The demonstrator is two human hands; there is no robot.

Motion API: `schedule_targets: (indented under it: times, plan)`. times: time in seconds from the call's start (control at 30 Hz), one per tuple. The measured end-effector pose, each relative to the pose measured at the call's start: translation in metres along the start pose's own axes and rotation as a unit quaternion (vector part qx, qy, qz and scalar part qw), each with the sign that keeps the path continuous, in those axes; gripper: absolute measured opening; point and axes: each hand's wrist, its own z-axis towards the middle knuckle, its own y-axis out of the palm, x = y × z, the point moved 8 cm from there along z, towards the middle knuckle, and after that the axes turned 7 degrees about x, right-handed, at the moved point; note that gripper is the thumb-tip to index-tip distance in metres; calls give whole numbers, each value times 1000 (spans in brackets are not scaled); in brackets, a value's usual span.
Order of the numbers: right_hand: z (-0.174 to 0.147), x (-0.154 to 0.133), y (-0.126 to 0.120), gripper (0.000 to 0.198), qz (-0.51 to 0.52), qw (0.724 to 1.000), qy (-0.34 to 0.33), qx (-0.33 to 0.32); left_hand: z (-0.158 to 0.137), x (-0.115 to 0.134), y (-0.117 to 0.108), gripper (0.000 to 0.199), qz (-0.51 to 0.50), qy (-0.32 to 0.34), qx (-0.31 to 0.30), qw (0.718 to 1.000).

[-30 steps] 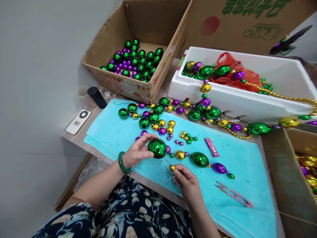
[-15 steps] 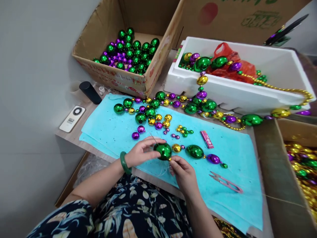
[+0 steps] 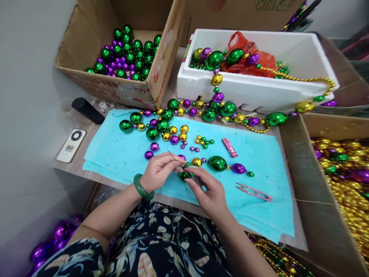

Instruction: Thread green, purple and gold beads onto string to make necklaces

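Observation:
My left hand (image 3: 161, 171), with a green bangle (image 3: 142, 187) at the wrist, pinches a thin dark needle (image 3: 172, 154). Thumb and forefinger of my right hand (image 3: 208, 188) come together just right of it; what they grip is too small to make out. Behind the fingertips a large green bead (image 3: 184, 176) is partly hidden. To the right stretches a row of beads: a gold bead (image 3: 196, 162), a big green bead (image 3: 217, 163), a purple bead (image 3: 238, 168) and a small green one. Pink thread snips (image 3: 253, 192) lie nearby on the blue cloth (image 3: 121, 154).
Loose beads and a bead strand (image 3: 192, 111) lie behind the hands, near a small pink packet (image 3: 230, 147). A cardboard box (image 3: 106, 86), a white foam box (image 3: 250, 92) and another box (image 3: 305, 173) surround the cloth. A white phone-like device (image 3: 71, 145) lies left.
My left hand has let go of the large green bead, which now sits lower behind the fingertips, and pinches the needle. My right hand has moved up beside it. The view has shifted right.

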Motion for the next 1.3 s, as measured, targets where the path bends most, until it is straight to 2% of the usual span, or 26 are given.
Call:
schedule_targets:
  times: [0.13, 0.3, 0.47, 0.57, 0.63, 0.7, 0.77, 0.83, 0.93, 1.03, 1.13, 1.2, 1.27, 1.3]
  plan:
    - [2, 10, 1, 13, 4, 1000, 29, -1, 9, 18, -4, 23, -44, 9, 30, 999]
    - [-2, 25, -3, 16, 61, 995, 81, -21, 18, 13, -13, 29, -84, -20, 47, 995]
    - [-5, 28, -13, 19, 107, 986, 129, -12, 21, 11, -3, 30, -43, -4, 0, 999]
    - [-7, 31, -14, 20, 126, 978, 164, -28, 25, 12, 7, 22, 58, 34, -57, 996]
    - [-8, 35, -17, 20, 150, 970, 188, -17, 33, 6, 10, 17, 164, 60, -79, 981]
    - [-10, 43, -23, 22, 187, 959, 214, 14, 45, -7, 9, 17, 276, 78, -74, 955]
    - [-13, 50, -29, 23, 220, 946, 231, 45, 56, -25, 11, 20, 378, 84, -74, 919]
    - [-15, 53, -32, 22, 242, 940, 234, 58, 64, -46, 19, 23, 468, 75, -105, 874]
    - [-17, 52, -36, 21, 256, 936, 228, 72, 69, -69, 35, 26, 561, 56, -166, 809]
    - [-18, 50, -44, 21, 269, 930, 230, 102, 69, -77, 46, 25, 609, 51, -195, 767]
    - [-23, 49, -55, 18, 278, 920, 247, 127, 68, -79, 51, 23, 633, 56, -203, 745]
    - [-27, 44, -61, 18, 287, 914, 257, 126, 67, -81, 52, 25, 635, 58, -202, 743]
    - [-32, 36, -66, 18, 297, 914, 252, 117, 66, -80, 50, 26, 619, 58, -189, 760]
    - [-34, 32, -69, 18, 297, 916, 244, 113, 67, -78, 47, 26, 598, 59, -174, 780]
